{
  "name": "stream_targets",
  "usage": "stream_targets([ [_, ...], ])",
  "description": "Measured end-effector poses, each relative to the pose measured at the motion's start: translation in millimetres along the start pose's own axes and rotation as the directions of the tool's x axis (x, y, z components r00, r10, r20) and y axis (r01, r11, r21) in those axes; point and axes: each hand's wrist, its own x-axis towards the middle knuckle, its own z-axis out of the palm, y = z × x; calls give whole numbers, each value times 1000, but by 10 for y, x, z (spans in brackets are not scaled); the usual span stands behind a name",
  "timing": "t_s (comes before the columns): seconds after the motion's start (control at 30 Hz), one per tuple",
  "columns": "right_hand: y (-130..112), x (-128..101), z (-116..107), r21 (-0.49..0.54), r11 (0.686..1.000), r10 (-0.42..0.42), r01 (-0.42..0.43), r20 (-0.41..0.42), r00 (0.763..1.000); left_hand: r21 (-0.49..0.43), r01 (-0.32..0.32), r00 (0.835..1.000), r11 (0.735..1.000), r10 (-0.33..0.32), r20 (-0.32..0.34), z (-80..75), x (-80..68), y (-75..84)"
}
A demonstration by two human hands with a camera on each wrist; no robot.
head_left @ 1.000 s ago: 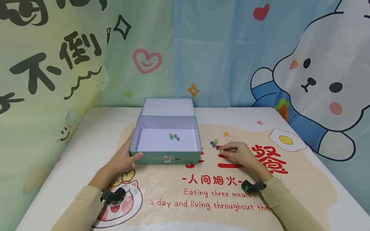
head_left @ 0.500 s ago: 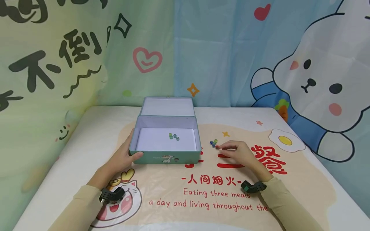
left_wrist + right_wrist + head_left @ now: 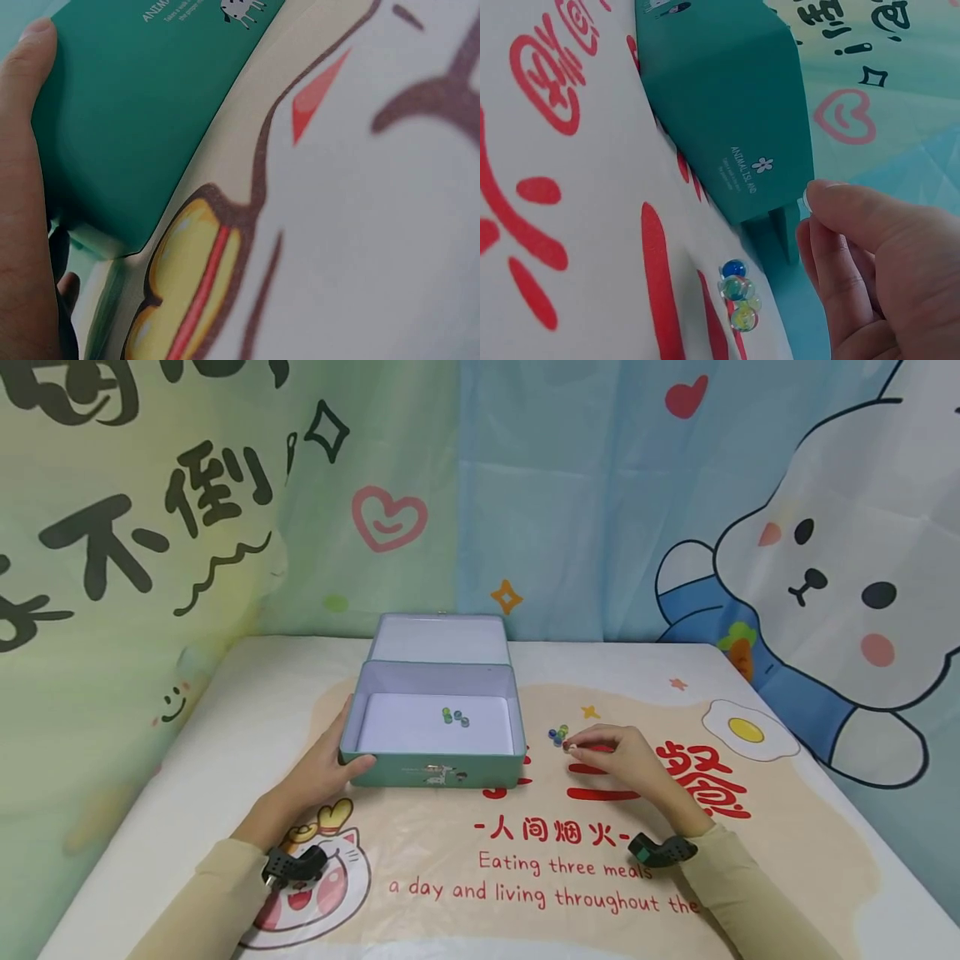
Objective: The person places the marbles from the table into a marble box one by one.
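Marbles (image 3: 557, 735) lie in a small cluster just right of centre in the head view, on the printed mat (image 3: 675, 860) beside the open green tin box (image 3: 437, 772), with three more already inside it at centre. Over the last second little changes: the right hand (image 3: 615, 758) stays just beside the cluster, fingertips pinched together, whether on a marble I cannot tell, so none has gone across. Left hand (image 3: 322, 770) still grips the box's left corner, steadying it.

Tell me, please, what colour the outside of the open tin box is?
The box is teal green outside with small white print, clearest in the right wrist view.
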Motion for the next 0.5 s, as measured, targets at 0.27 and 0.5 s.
stream_targets([
  [0.27,-53,-10,-10,39,999,-23,23,17,1000,9,-7,1000,1000,7,-8,4,-13,-2],
  [0.5,-111,-10,18,50,998,-26,25,23,999,13,5,1000,1000,-5,-6,3,-9,1],
])
